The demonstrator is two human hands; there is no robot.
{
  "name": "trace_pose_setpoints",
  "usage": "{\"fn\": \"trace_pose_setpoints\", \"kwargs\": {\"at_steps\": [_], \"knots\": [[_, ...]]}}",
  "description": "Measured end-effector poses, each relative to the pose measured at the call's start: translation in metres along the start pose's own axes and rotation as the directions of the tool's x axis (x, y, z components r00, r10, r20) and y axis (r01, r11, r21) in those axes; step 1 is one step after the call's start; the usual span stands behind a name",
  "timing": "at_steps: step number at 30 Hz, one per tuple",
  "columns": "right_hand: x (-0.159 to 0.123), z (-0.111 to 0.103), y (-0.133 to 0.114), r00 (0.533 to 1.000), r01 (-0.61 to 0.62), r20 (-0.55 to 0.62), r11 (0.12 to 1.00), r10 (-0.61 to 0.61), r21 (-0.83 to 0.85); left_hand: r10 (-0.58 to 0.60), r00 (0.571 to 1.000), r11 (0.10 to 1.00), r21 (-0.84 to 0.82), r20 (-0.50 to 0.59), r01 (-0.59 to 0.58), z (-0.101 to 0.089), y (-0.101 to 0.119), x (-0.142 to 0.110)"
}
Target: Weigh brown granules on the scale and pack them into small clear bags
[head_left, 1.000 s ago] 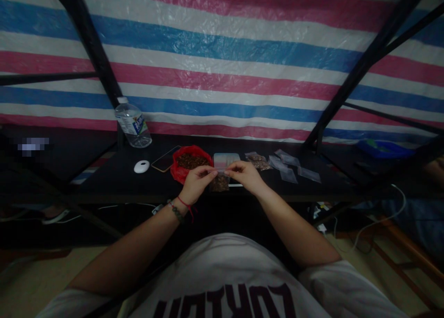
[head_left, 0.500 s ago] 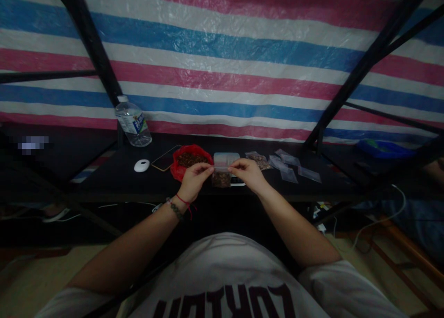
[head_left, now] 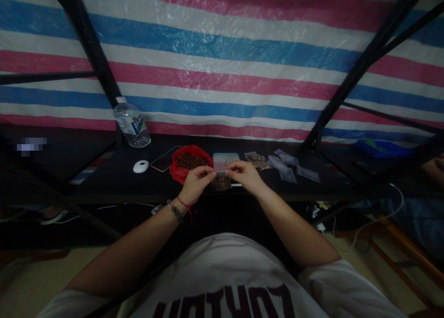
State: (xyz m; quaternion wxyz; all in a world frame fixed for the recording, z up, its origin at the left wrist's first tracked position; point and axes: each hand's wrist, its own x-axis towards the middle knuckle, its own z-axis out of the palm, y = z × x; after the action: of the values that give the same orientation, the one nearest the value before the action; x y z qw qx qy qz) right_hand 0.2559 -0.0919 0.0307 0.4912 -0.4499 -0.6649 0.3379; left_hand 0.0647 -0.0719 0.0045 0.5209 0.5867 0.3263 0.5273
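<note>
Between both hands hangs a small clear zip bag point(head_left: 222, 183) with brown, grain-like bits in its lower part. My left hand point(head_left: 198, 180) pinches the bag's top edge near its left corner. On the opposite side my right hand point(head_left: 244, 174) pinches the same edge with thumb and fingertips. Right behind the bag lies a small scale point(head_left: 226, 158) with a pale top, partly covered by the bag and my fingers. A red plastic bag point(head_left: 178, 173), open and holding more brown bits, sits just beyond my left hand.
Filled zip bags point(head_left: 257, 160) and several flat clear bags point(head_left: 287, 174) lie to the right. Leftward are a phone point(head_left: 164, 160), a white oval object point(head_left: 140, 166) and a plastic bottle point(head_left: 132, 124). Black metal posts point(head_left: 92, 45) frame the table before a striped sheet.
Both hands have lowered slightly and drawn a little closer together, with the zip bag's top edge still pinched between them. The view has shifted very slightly.
</note>
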Motion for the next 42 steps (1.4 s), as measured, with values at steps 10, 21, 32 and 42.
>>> {"fn": "trace_pose_setpoints", "kwargs": {"at_steps": [10, 21, 32, 42], "knots": [[-0.004, 0.005, -0.005, 0.998, 0.054, -0.021, 0.997, -0.055, -0.062, 0.034, 0.999, 0.994, 0.100, 0.004, -0.034, 0.000, -0.001, 0.001], [-0.005, 0.009, -0.005, 0.997, 0.074, 0.014, 0.988, -0.073, -0.136, 0.089, 0.995, 0.975, 0.200, 0.055, -0.098, 0.001, 0.000, -0.002], [-0.007, 0.012, -0.005, 0.994, 0.101, 0.052, 0.970, -0.092, -0.222, 0.144, 0.976, 0.907, 0.374, 0.162, -0.196, -0.001, 0.002, -0.004], [-0.001, -0.003, -0.013, 0.999, 0.044, -0.011, 0.945, -0.050, -0.324, 0.207, 0.970, 0.864, 0.441, 0.129, -0.244, -0.009, 0.011, 0.003]]}}
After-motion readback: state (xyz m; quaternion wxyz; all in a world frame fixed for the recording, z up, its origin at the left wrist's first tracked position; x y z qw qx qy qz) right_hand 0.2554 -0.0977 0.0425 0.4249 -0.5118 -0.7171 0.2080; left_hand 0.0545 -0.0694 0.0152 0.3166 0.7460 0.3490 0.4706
